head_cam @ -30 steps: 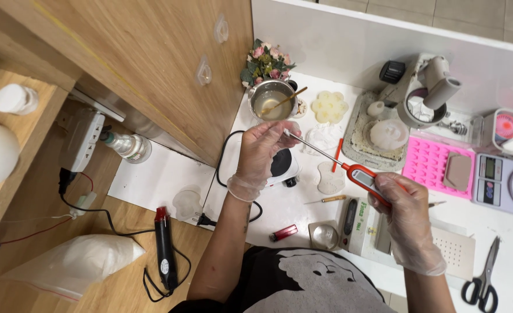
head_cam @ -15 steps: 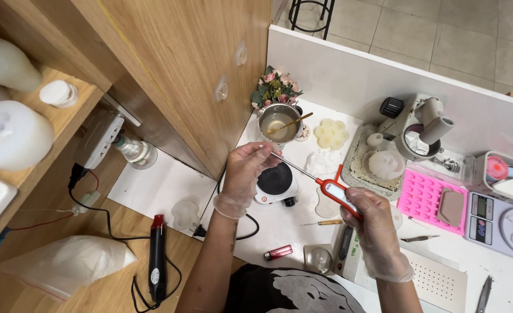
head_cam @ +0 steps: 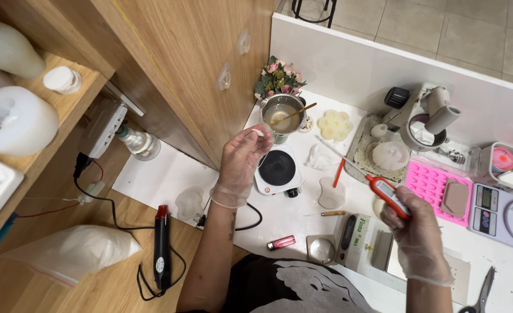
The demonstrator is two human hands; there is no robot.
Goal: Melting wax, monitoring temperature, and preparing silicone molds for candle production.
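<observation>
Bright, even indoor light falls from above and washes the white tabletop [head_cam: 303,217] almost flat. Shadows are soft and short; the darkest lie under the wooden cabinet [head_cam: 169,64] at the tabletop's left edge. A small highlight glints on the rim of the metal cup [head_cam: 282,113]. The wide lens bends straight lines towards the frame's corners. Focus is sharp in the middle, while the gloved right hand [head_cam: 421,235] looks perhaps slightly smeared.
</observation>
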